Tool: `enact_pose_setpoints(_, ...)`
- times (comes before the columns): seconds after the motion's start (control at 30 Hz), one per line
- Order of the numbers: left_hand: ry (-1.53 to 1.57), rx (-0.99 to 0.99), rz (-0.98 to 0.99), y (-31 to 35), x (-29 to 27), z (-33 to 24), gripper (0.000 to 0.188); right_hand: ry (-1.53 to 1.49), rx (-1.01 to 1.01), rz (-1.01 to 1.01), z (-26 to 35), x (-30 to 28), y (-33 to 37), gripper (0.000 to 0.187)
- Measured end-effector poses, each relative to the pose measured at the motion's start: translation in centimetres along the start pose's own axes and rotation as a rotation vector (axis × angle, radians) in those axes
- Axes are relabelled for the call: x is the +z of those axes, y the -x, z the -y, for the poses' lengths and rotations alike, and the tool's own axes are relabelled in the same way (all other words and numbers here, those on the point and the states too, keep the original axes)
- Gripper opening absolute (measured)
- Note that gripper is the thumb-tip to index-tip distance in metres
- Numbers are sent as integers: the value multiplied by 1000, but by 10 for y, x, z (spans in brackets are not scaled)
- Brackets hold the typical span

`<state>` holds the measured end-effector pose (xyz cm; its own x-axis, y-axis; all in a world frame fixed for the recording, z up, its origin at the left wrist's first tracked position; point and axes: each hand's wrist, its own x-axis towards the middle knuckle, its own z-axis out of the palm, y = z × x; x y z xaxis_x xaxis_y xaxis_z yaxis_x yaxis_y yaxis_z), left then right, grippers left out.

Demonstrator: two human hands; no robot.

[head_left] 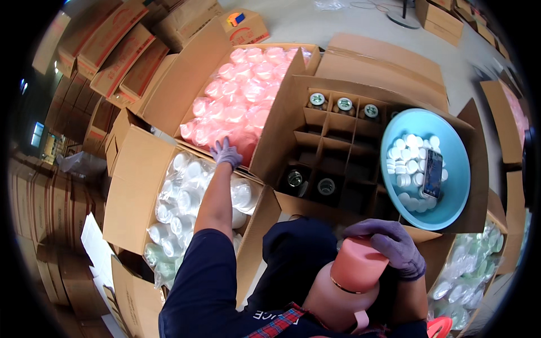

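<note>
My left hand (226, 153), in a purple glove, reaches to the near edge of a carton of pink plastic-wrapped cups (242, 96). Its fingers are spread against the wrapped cups, with nothing gripped. Close to my body stands a pale pink jug (338, 293) with a handle, tilted a little. A coral-pink cup (360, 262) sits upside down over its top. My right hand (391, 245), also gloved, curls over the upper end of that cup; some fingertips are hidden.
A divided carton (338, 141) holds several lidded glass jars (345, 105). On it rests a blue basin (456, 191) with white caps (411, 166) and a phone (433, 174). Cartons of wrapped white cups (183, 211) and greenish cups (465, 270) flank me. Stacked boxes (121, 62) stand left.
</note>
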<state>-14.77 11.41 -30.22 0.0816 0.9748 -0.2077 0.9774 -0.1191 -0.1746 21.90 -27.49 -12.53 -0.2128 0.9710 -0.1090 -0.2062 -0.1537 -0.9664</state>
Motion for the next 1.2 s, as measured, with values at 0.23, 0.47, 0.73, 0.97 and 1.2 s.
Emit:
enact_pose_setpoints(0.23,1385,339,-500,75,-107,61,40,101,-72,-86,-6,6,3,34)
enact_pose_setpoints(0.47,1275,1131,179,304,-296,-71,42,581,-541,-280,21,30,-67,80)
enact_pose_setpoints(0.73,858,1359,-513,315,-244,-102,114,-79,-252,-875,52,-50,-31,30)
enact_pose_setpoints(0.97,1680,719,-81,284,-169,-197,53,-613,-367,-426,17,-65,-26,69)
enact_pose_setpoints(1.2,1123,795,-428,299,-171,-204,23,859,-578,-629,-22,-9,0,76)
